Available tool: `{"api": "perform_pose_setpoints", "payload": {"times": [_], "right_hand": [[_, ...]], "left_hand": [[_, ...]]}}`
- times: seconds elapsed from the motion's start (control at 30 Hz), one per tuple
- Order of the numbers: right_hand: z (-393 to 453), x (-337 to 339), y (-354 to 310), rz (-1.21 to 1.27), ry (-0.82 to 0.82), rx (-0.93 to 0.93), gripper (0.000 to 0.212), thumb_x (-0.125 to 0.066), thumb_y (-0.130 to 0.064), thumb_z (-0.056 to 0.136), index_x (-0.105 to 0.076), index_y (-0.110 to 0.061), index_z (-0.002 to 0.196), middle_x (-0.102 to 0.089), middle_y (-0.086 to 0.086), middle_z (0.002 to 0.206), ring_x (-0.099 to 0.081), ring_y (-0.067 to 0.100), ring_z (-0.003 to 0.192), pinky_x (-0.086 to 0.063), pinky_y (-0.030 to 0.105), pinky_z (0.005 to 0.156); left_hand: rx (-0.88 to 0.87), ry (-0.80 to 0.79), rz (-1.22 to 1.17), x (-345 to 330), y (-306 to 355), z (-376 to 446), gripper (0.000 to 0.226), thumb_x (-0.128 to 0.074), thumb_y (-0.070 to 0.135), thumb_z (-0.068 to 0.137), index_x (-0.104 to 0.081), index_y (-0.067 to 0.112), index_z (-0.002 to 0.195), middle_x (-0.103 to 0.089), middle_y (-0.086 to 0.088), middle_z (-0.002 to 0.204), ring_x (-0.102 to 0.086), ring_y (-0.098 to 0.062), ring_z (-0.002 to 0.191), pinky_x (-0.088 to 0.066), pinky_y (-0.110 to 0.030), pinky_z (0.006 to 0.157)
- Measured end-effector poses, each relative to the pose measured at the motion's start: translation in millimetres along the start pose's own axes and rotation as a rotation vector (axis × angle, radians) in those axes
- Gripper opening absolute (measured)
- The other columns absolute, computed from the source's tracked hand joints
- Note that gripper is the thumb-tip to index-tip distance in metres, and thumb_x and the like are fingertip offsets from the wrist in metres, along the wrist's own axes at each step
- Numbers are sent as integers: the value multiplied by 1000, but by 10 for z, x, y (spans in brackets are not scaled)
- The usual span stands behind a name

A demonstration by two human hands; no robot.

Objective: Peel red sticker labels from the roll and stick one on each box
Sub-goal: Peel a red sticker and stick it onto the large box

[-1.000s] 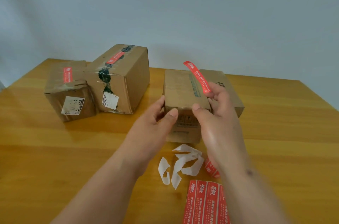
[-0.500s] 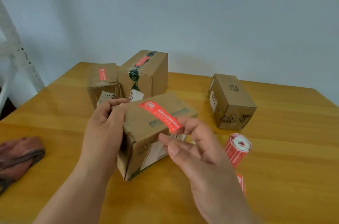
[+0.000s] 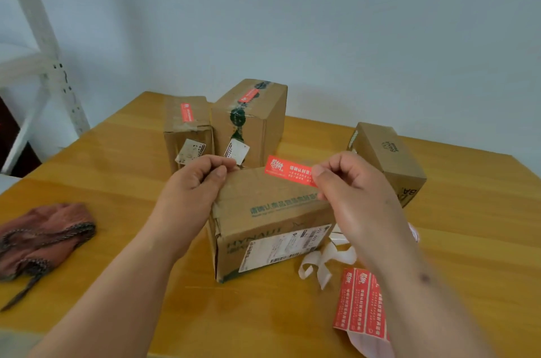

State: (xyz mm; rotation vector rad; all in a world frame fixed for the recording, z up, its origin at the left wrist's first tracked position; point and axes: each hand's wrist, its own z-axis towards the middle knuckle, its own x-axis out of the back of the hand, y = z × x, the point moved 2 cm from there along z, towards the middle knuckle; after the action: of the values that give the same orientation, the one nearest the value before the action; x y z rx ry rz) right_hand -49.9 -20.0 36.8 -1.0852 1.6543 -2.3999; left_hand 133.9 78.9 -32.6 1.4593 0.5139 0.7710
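A cardboard box with green print and a white shipping label stands in front of me on the wooden table. My left hand grips its top left edge. My right hand pinches one end of a red sticker label, held flat just over the box's far top edge. Two boxes at the back, the left box and the taller box, each carry a red sticker on top. A fourth box at the right shows no red sticker. A strip of red labels lies at the lower right.
Curled white backing strips lie to the right of the near box. A brown cloth sits at the table's left edge. A white metal shelf frame stands beyond the table's left corner. The wall is close behind.
The box has been turned so its shipping label faces me and sits flat. The red label now points left from my right hand over the far top edge. My view has shifted.
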Motion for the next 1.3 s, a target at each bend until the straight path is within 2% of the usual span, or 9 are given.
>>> {"api": "perform_pose_setpoints", "payload": {"times": [0.2, 0.37, 0.5, 0.6, 0.73, 0.9, 1.07, 1.2, 1.3], "right_hand": [[210, -87, 16, -196, -136, 34, 20, -50, -30, 95, -57, -23, 78, -53, -10, 64, -46, -4, 52, -38, 6, 49], [354, -144, 10, -288, -214, 73, 21, -51, -31, 94, -54, -24, 75, -50, -11, 60, -42, 0, 47, -36, 10, 45], [395, -186, 15, -265, -282, 82, 23, -52, -30, 94, -54, -23, 73, -46, -11, 54, -39, 1, 44, -35, 12, 43], [416, -204, 42, -241, -302, 92, 23, -53, -29, 94, -54, -23, 73, -45, -11, 53, -40, 1, 44, -35, 13, 43], [440, -204, 72, -242, -295, 112, 22, -55, -32, 93, -57, -25, 72, -47, -12, 52, -40, 1, 44, -37, 13, 44], [456, -231, 77, -246, -254, 92, 17, -58, -33, 92, -61, -28, 75, -50, -12, 52, -42, 0, 41, -34, 12, 39], [468, -231, 94, -264, -223, 74, 6, -58, -33, 92, -60, -27, 91, -60, -10, 71, -53, 1, 55, -40, 10, 45], [490, -150, 97, -227, -258, 31, 58, -60, -36, 90, -28, -36, 138, -63, -6, 77, -59, 2, 66, -44, 13, 55], [488, -162, 100, -269, -245, 83, 52, -56, -32, 93, -29, -35, 138, -59, -7, 72, -57, 2, 62, -46, 12, 59]], "left_hand": [[-86, 53, 131, 29, 168, -26, 22, -46, 28, 101, -67, 34, 105, -67, 21, 98, -57, 13, 87, -43, -6, 61], [-192, -15, 333, 16, 414, -102, 50, -38, 64, 83, -69, 25, 86, -64, 17, 102, -55, 5, 96, -48, -20, 81], [-166, -76, 593, -66, 449, -76, 33, -54, 61, 75, -65, 30, 70, -54, 33, 108, -48, 5, 108, -42, -47, 102], [-148, -73, 566, -92, 424, -60, 25, -63, 47, 80, -64, 27, 65, -56, 30, 108, -49, 8, 103, -46, -42, 97], [-85, -69, 492, -109, 386, -50, 26, -68, 35, 85, -64, 22, 62, -59, 26, 109, -57, 0, 91, -47, -23, 70], [-115, -63, 593, -122, 384, 4, 27, -66, 35, 87, -64, 20, 64, -57, 23, 107, -53, -1, 97, -44, -18, 73], [-123, -82, 629, -135, 405, 62, 28, -66, 31, 88, -65, 17, 63, -57, 22, 108, -50, 9, 95, -34, -8, 65], [-99, -108, 579, -144, 397, 104, 26, -67, 25, 85, -67, 12, 62, -58, 23, 106, -43, 21, 100, -34, -8, 65], [-109, -126, 578, -151, 390, 107, 26, -67, 25, 85, -67, 11, 63, -58, 23, 105, -37, 27, 100, -34, -7, 67]]}}
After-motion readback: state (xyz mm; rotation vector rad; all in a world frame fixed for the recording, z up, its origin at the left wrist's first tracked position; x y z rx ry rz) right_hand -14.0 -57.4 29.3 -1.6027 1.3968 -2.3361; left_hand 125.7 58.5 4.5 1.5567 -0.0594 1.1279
